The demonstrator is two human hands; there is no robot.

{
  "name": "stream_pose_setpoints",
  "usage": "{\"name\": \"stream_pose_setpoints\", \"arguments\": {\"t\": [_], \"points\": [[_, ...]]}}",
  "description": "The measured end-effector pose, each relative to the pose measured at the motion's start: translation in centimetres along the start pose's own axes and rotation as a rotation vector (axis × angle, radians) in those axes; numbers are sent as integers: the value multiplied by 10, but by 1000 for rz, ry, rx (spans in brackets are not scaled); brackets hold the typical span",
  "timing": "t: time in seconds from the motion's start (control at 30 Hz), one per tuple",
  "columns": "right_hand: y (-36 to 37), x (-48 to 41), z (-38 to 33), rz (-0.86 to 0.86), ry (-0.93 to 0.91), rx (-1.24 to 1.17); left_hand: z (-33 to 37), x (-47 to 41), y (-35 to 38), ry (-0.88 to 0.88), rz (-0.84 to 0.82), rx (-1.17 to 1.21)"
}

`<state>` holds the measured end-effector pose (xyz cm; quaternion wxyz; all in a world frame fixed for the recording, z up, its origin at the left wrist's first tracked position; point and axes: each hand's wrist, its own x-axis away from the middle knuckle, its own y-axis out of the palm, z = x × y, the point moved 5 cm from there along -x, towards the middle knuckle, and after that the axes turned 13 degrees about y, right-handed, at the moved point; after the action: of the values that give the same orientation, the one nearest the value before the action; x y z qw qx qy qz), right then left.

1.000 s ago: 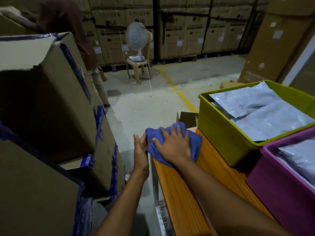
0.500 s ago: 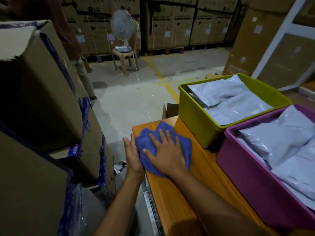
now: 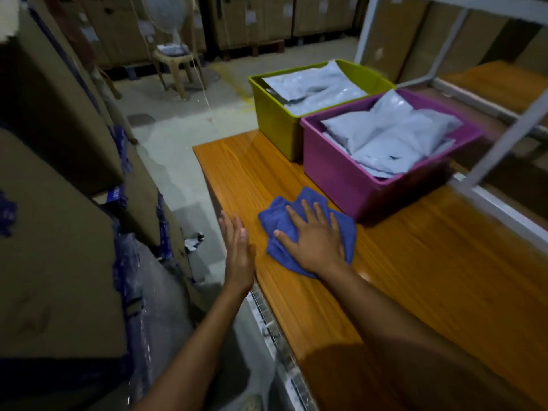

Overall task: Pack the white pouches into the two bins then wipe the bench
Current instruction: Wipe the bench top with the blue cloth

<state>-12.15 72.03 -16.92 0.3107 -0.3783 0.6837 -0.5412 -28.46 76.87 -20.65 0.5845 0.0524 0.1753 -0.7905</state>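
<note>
My right hand (image 3: 314, 241) lies flat with spread fingers on a crumpled blue cloth (image 3: 280, 221), pressing it onto the orange wooden bench (image 3: 415, 277). My left hand (image 3: 237, 250) stands edge-on against the bench's left edge, fingers straight, holding nothing. At the far end of the bench stand a green bin (image 3: 275, 120) and, nearer, a purple bin (image 3: 335, 176). Both hold white pouches (image 3: 394, 134). The cloth sits just in front of the purple bin's near corner.
Stacked cardboard boxes (image 3: 53, 203) with blue tape crowd the left side, leaving a narrow floor strip beside the bench. A white metal shelf frame (image 3: 504, 134) rises at the right. A fan on a plastic stool (image 3: 175, 63) stands on the floor beyond.
My right hand has dragged the blue cloth back along the bench from its far corner toward me, past the green bin. The left hand followed along the bench edge.
</note>
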Motion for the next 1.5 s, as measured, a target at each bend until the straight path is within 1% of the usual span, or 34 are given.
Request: {"name": "stream_pose_setpoints", "arguments": {"t": [0.03, 0.1, 0.2, 0.27, 0.33, 0.4, 0.47, 0.5, 0.57, 0.63, 0.7, 0.83, 1.03, 1.17, 1.23, 1.3, 1.4, 1.5], "points": [[-3, 15, 9, -1, 30, 1, 9, 14, 3, 32, -25, -46], [-6, 54, 11, 0, -6, -3, 17, 37, 5, 83, -77, -149], [-11, 115, 28, -40, -114, 15, 33, 64, 12, 216, -271, -420], [-17, 140, 65, -55, -105, 46, 48, 83, 18, 275, -403, -613], [-29, 151, 108, -29, 2, 60, 63, 98, 26, 339, -533, -749], [-38, 156, 143, 7, 182, 66, 75, 108, 39, 397, -669, -824], [-44, 167, 158, 28, 321, 54, 84, 110, 54, 409, -740, -860], [-45, 176, 160, 28, 338, 53, 87, 111, 62, 403, -751, -876], [-44, 201, 162, -1, 291, 58, 95, 116, 83, 437, -800, -862], [-48, 228, 177, -7, 265, 57, 104, 126, 106, 521, -875, -811], [-56, 249, 214, 17, 373, 25, 114, 142, 131, 606, -952, -764], [-72, 305, 293, 96, 734, 49, 143, 185, 189, 747, -1084, -652], [-80, 429, 321, 137, 969, -15, 190, 283, 265, 980, -1275, -531], [-91, 537, 357, 133, 1215, -52, 226, 365, 300, 1092, -1426, -436], [-97, 594, 371, 167, 1329, -50, 245, 409, 310, 1166, -1493, -381], [-101, 642, 372, 210, 1380, -48, 263, 454, 317, 1254, -1529, -336], [-104, 698, 367, 223, 1389, -23, 285, 524, 327, 1357, -1579, -308], [-106, 756, 380, 270, 1479, -23, 302, 590, 336, 1414, -1651, -297]]}}
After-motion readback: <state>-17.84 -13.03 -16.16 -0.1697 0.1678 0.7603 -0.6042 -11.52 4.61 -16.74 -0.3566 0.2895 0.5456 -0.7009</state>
